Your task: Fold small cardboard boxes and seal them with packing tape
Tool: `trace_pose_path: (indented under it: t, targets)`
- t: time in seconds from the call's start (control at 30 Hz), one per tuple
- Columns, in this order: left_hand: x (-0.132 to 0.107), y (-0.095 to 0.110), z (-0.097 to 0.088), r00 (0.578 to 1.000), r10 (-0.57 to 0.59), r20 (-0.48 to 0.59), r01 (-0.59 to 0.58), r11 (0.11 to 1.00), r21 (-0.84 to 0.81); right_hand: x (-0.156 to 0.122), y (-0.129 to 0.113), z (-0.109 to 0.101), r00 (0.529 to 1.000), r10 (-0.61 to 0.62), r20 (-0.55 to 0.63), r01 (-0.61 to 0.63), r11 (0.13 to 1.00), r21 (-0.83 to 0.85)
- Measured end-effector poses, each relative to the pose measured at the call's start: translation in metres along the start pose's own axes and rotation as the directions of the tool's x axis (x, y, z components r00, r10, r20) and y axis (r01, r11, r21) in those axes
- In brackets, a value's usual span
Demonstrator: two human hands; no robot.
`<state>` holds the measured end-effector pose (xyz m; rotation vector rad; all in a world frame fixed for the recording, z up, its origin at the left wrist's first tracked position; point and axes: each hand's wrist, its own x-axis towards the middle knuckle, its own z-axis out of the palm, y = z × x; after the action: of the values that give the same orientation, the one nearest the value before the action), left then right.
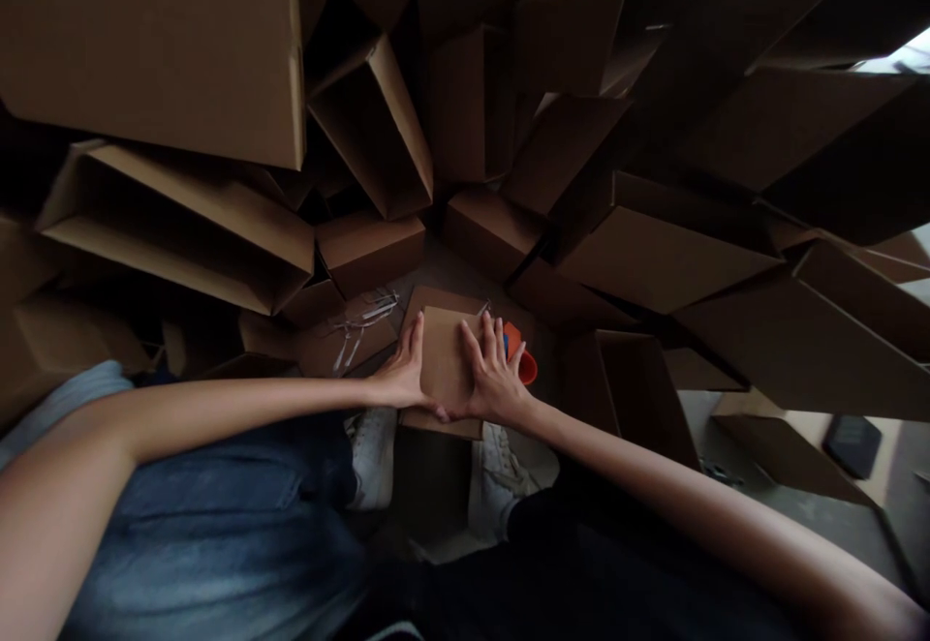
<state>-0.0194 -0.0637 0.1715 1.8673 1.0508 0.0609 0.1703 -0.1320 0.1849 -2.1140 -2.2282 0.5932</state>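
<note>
Head view: left hand (402, 370) and right hand (492, 372) lie open on one cardboard box (442, 355).

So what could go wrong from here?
The red item by the right hand could get pinched under the cardboard flap. The stacked boxes lean in overhead and might slip if bumped. The white ties near the left hand could snag.
</note>
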Motion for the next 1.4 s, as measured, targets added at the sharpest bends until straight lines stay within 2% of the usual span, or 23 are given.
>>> trace_pose_path:
  t: [0.13,0.23,0.53,0.77,0.9,1.1,1.4]
  targets:
    - [0.001,-0.001,-0.001,0.999,-0.033,-0.008,0.033,0.999,-0.013,0.004,0.002,0.002,0.999,-0.055,-0.003,0.055,0.998,0.01]
    - [0.001,-0.001,0.001,0.999,-0.026,-0.035,0.025,0.999,-0.028,0.005,0.001,0.004,0.999,-0.037,-0.001,0.037,0.999,0.013]
    - [0.0,0.003,0.005,0.988,-0.111,-0.11,0.094,0.985,-0.143,0.008,-0.007,0.0,1.0,-0.007,0.019,0.008,0.999,-0.036]
    - [0.0,-0.002,0.008,0.988,-0.101,-0.119,0.082,0.984,-0.156,0.006,-0.002,0.001,0.999,-0.047,-0.012,0.046,0.998,-0.031]
    - [0.0,-0.003,0.009,0.988,-0.052,-0.143,0.03,0.987,-0.155,0.006,-0.002,0.0,0.999,-0.046,-0.008,0.046,0.999,-0.021]
    - [0.002,-0.002,0.011,0.981,-0.092,-0.17,0.06,0.981,-0.186,0.007,-0.002,0.002,0.999,-0.045,-0.023,0.044,0.998,-0.042]
    - [0.002,0.006,0.006,0.978,-0.158,-0.133,0.129,0.971,-0.203,0.007,-0.002,0.002,0.999,-0.036,-0.029,0.035,0.999,-0.032]
